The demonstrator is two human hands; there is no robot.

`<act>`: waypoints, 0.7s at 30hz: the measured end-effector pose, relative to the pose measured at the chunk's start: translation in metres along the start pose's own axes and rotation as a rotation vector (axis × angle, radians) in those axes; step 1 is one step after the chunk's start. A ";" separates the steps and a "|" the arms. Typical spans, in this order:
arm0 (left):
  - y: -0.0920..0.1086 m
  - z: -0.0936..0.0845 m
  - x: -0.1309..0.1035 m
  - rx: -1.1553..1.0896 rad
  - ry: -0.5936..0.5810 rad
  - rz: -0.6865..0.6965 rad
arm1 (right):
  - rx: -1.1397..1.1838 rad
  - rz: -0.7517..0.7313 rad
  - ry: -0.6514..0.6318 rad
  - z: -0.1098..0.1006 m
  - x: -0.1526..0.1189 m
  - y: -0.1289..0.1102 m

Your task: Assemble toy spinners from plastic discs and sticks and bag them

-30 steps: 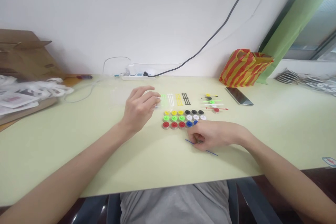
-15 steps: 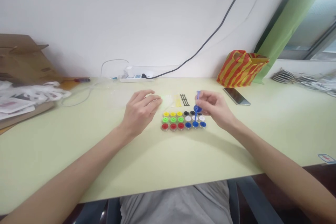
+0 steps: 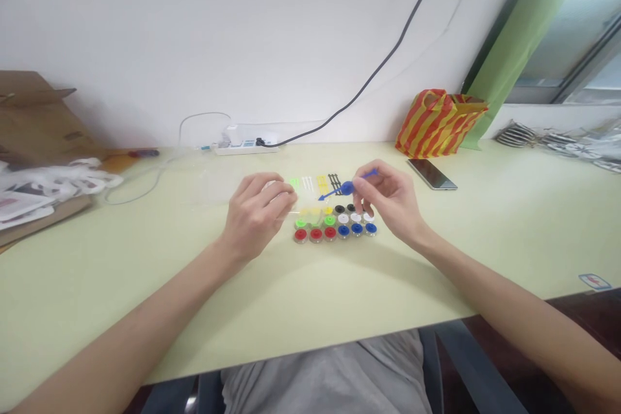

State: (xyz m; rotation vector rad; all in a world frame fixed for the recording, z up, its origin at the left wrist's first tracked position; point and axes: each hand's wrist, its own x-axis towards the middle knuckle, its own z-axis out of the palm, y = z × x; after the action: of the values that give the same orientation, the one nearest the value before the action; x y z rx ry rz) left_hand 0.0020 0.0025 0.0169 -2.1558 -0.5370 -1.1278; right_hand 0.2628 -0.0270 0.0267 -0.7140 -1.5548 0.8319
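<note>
My right hand [image 3: 392, 202] pinches a blue arrow-shaped piece [image 3: 347, 187] with a round middle, tilted above the table. My left hand [image 3: 259, 215] is closed on a clear plastic bag [image 3: 310, 215], which stretches over some yellow and green discs. Below the hands, rows of small round pieces include red discs [image 3: 315, 234], blue discs [image 3: 357, 229], green, white, black and yellow ones. Behind them lie black arrow pieces [image 3: 334, 184], yellow arrow pieces [image 3: 323, 185], white ones [image 3: 307, 184] and green ones [image 3: 294, 183].
A phone [image 3: 432, 174] and a red-and-yellow striped bag [image 3: 439, 123] are at the back right. A power strip [image 3: 247, 147] sits by the wall. At the left are a cardboard box [image 3: 43, 119] and white bags [image 3: 63, 181]. Striped items [image 3: 517, 135] lie far right.
The blue arrow piece has turned from upright to slanting, its lower tip now pointing left. The clear bag now spans part of the discs beside my left hand. The view has shifted slightly.
</note>
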 end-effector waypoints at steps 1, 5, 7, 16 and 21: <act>0.001 0.000 0.000 -0.003 -0.004 -0.003 | -0.017 -0.003 -0.033 0.002 -0.002 0.000; 0.003 -0.001 0.000 -0.008 -0.033 -0.013 | -0.162 -0.083 -0.138 0.010 -0.010 0.005; 0.004 -0.001 0.000 -0.013 -0.046 -0.016 | -0.270 -0.211 -0.169 0.012 -0.013 0.007; 0.008 0.000 0.002 -0.008 -0.063 -0.032 | -0.512 -0.639 -0.092 0.014 -0.016 0.007; 0.011 -0.001 0.003 -0.025 -0.088 -0.031 | -0.479 -0.634 -0.049 0.013 -0.016 0.006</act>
State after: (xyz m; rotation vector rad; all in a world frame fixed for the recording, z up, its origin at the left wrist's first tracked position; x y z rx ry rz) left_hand 0.0097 -0.0063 0.0161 -2.2344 -0.6007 -1.0652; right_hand 0.2516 -0.0382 0.0124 -0.4798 -1.8976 0.0024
